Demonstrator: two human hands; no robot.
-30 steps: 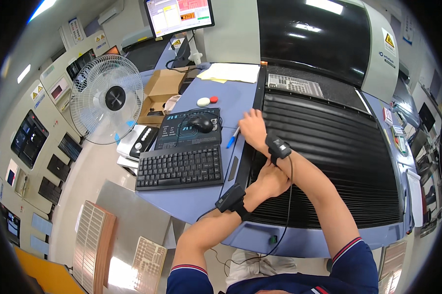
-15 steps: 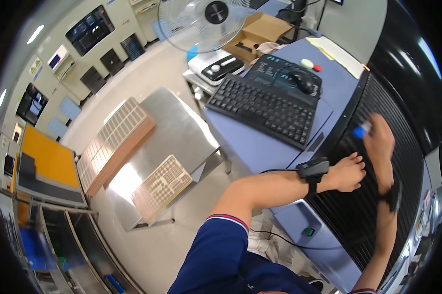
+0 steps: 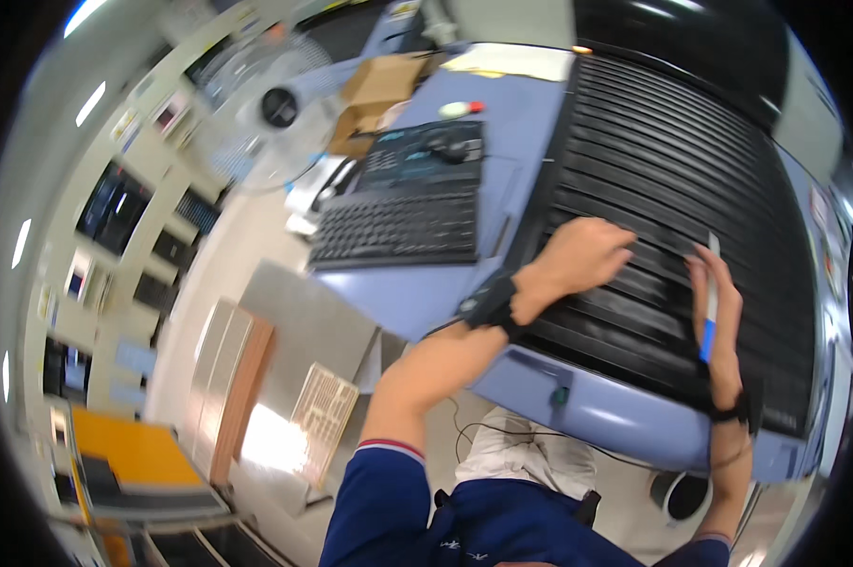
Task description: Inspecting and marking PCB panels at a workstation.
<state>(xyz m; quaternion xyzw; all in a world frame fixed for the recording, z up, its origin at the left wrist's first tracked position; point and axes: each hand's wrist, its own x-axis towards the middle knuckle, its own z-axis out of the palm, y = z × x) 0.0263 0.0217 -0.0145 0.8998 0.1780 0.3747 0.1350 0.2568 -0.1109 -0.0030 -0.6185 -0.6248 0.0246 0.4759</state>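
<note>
My left hand (image 3: 580, 257) is over the near left part of a black slatted bed (image 3: 667, 123), its fingers loosely bent and a little apart. Nothing shows in it. To its right, my right hand (image 3: 724, 307) is closed around a slim white pen-like stick (image 3: 707, 340) with a blue end. The stick's pale tip points away from me, past the fingertips, and the blue part lies along the palm near the wrist. Motion blurs both hands slightly, so I cannot tell whether they touch the slats. Each wrist wears a black band.
Left of the bed, a blue-grey worktop (image 3: 526, 104) carries a black keyboard (image 3: 398, 227), a mouse (image 3: 447, 146) and white sheets (image 3: 511, 61). A fan (image 3: 280, 109) and an open cardboard box (image 3: 379, 85) stand beyond. Lower left, a metal table (image 3: 304, 302) bears stacked panels (image 3: 228, 378).
My view has turned toward the bed. The hands, close together before, are now apart, the right one nearer me. The left hand's spread fingers have bent, and the stick's white length now shows.
</note>
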